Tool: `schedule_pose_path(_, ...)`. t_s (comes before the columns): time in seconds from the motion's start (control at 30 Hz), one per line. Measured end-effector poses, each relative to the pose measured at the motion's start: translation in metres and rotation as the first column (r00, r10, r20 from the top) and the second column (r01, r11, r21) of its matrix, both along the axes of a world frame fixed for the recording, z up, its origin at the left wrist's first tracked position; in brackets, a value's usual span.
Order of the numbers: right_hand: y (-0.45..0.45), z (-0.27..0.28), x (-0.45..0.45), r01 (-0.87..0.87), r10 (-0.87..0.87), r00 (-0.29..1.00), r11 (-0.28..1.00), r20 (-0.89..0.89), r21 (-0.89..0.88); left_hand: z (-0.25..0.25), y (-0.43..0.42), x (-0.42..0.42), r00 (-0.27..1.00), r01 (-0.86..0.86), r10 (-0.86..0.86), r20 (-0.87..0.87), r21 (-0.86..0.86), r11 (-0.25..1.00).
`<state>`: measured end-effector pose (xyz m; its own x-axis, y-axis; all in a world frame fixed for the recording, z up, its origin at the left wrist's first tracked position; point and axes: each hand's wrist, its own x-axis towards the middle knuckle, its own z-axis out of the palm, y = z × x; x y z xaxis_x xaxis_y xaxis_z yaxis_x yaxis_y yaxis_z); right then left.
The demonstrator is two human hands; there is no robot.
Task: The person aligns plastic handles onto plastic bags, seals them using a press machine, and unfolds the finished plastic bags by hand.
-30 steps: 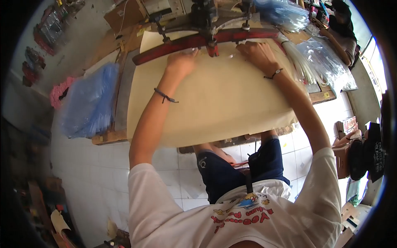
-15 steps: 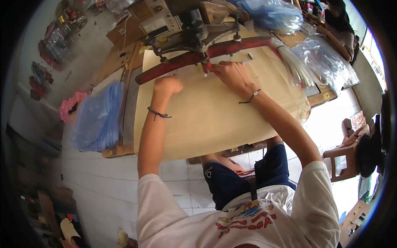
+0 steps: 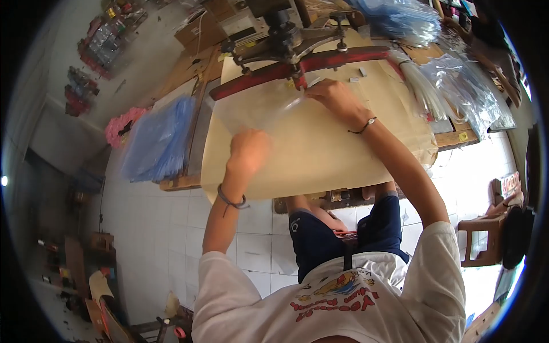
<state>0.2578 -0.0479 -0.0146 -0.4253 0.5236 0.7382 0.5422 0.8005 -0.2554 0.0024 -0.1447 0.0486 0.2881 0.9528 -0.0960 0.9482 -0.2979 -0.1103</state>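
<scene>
A thin clear plastic sheet (image 3: 258, 110) lies under and in front of a red press bar (image 3: 257, 81), over brown paper (image 3: 320, 160). My left hand (image 3: 250, 150) is closed on the sheet's near edge; its fingers are slightly blurred. By the middle of the bar, my right hand (image 3: 338, 100) has thumb and fingers pinched together at the sheet's right corner, where a shiny fold runs towards the fingertips. The dark metal frame (image 3: 291, 43) of the press holds the bar above the paper.
Blue-tinted plastic sheets (image 3: 160, 140) are stacked at the left, beside a pink bundle (image 3: 123, 127). Clear plastic bags (image 3: 466, 94) and pale strips (image 3: 422, 86) lie at the right. Two small blocks, including a grey block (image 3: 362, 72), rest on the paper. A brown stool (image 3: 480, 243) stands on the right.
My left hand has come back towards me from near the bar, and the clear sheet shows stretched behind it. My right hand stays beside the bar's middle. The camera view has shifted.
</scene>
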Motion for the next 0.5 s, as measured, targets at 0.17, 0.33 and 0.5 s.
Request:
schedule_pose_path(0.17, -0.01, 0.02, 0.016, -0.194, 0.187, 0.981, 0.957, -0.056, -0.214, 0.026, -0.055, 0.022, 0.992, 0.093, -0.075, 0.102, -0.185, 0.978)
schedule_pose_path(0.33, -0.029, 0.031, 0.021, -0.262, 0.22, 0.962, 0.913, -0.164, -0.313, -0.006, -0.091, -0.006, 0.855, 0.332, -0.356, 0.376, 0.13, 0.934)
schedule_pose_path(0.5, -0.076, 0.012, 0.022, -0.153, -0.024, 0.933, 0.878, -0.359, -0.454, -0.059, -0.107, -0.002, 0.874, 0.274, -0.336, 0.351, 0.216, 0.937)
